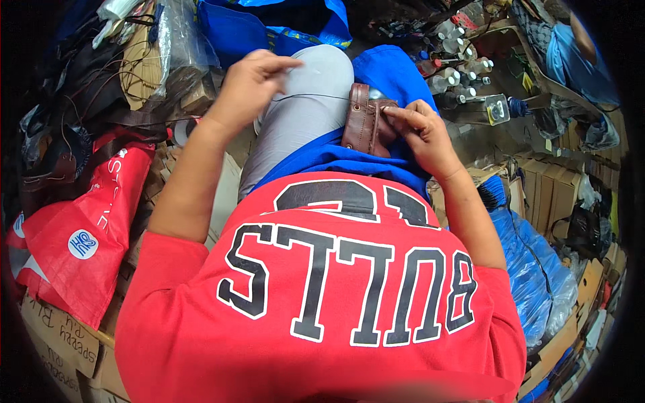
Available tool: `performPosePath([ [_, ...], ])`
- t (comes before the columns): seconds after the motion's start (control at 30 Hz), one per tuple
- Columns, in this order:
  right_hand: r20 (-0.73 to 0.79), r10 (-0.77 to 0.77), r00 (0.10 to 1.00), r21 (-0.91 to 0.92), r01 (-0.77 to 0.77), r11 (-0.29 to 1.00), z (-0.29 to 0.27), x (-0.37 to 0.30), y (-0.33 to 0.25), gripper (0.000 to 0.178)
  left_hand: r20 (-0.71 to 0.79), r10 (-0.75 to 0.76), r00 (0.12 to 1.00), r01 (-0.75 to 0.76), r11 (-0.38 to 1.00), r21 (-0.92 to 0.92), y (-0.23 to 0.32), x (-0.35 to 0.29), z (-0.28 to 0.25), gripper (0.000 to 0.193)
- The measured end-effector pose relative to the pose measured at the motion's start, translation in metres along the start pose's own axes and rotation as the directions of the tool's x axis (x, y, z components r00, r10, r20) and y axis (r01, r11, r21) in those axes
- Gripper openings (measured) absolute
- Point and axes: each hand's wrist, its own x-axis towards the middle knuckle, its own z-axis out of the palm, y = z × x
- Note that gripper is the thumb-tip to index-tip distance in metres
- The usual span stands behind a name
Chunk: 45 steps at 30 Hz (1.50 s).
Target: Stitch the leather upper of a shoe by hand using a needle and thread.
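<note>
Across my lap, over a blue cloth (392, 74), lies a brown leather piece (363, 124) with stitched seams and small eyelets; it looks like part of a shoe. My right hand (426, 138) pinches its right edge between thumb and fingers. My left hand (255, 84) is raised above my grey-clad left knee (322, 70), fingers drawn together and slightly blurred. From that hand a thin dark thread (306, 96) runs across the knee to the leather. Whether a needle is in either hand cannot be made out.
Small bottles (463, 70) crowd the far right. A blue bag (275, 30) lies beyond my knees. At the left are a red bag (101, 228) and cardboard (67, 336); at the right, blue plastic sheeting (527, 269) and boxes (551, 191). Part of another person (581, 57) shows far right.
</note>
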Motion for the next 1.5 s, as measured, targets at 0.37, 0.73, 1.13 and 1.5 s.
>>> performPosePath([
  [0.37,0.220,0.092,0.971,0.216,-0.140,0.966,-0.017,0.026,0.016,0.020,0.096,0.421,0.902,-0.431,0.865,0.258,0.021,0.017,0.067,0.017],
  [0.73,0.207,0.096,0.974,0.257,-0.149,0.955,-0.014,0.029,0.022,0.021,0.137,0.433,0.891,-0.454,0.854,0.253,0.022,0.020,0.069,0.015],
  [1.13,0.217,0.108,0.970,0.243,-0.161,0.956,-0.015,0.029,0.022,0.020,0.167,0.483,0.859,-0.510,0.792,0.334,0.025,0.020,0.069,0.014],
  [1.5,0.228,0.095,0.969,0.305,-0.164,0.938,-0.014,0.026,0.026,0.022,0.184,0.587,0.789,-0.598,0.664,0.449,0.036,0.016,0.079,0.011],
])
